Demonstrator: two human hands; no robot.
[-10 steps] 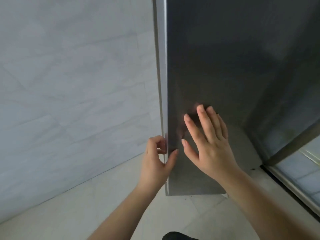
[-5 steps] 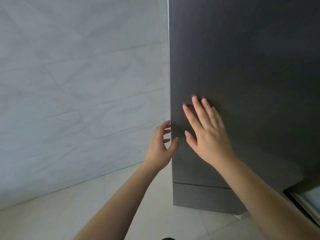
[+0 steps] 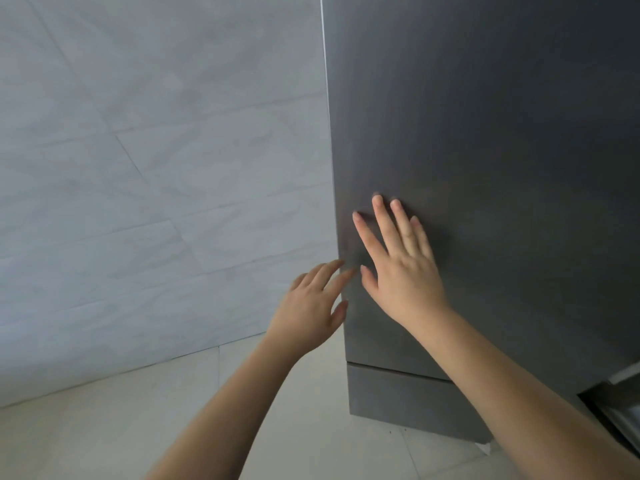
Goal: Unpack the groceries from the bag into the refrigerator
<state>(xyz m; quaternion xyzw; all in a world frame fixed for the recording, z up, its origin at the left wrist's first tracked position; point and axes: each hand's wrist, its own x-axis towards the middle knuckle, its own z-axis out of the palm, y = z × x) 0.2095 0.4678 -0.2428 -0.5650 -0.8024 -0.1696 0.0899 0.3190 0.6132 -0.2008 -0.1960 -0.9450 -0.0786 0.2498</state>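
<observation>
Both hands are at the refrigerator (image 3: pixel 485 168), whose dark grey brushed door fills the right half of the view, shut, with a narrow seam and a lower panel (image 3: pixel 398 396) beneath it near the floor. The right hand (image 3: pixel 401 271) lies flat against the door front close to its left edge, fingers (image 3: pixel 382 220) spread wide and straight, fingertips and palm pressed on the metal, holding nothing. The left hand (image 3: pixel 313 303) is just beside it at the door's left edge, fingers loosely open and stretched toward the edge, the longest fingertips touching or almost touching it; I cannot tell which. It also holds nothing. Both forearms are bare and reach up from the bottom of the view. Left of the refrigerator stands a wall (image 3: pixel 156 168) of large pale grey tiles with thin joints. Below it, the floor (image 3: pixel 104 438) is light cream tile. At the lower right corner a dark frame (image 3: pixel 616 410) with a pale strip shows, too cropped to identify. The grocery bag is out of view.
</observation>
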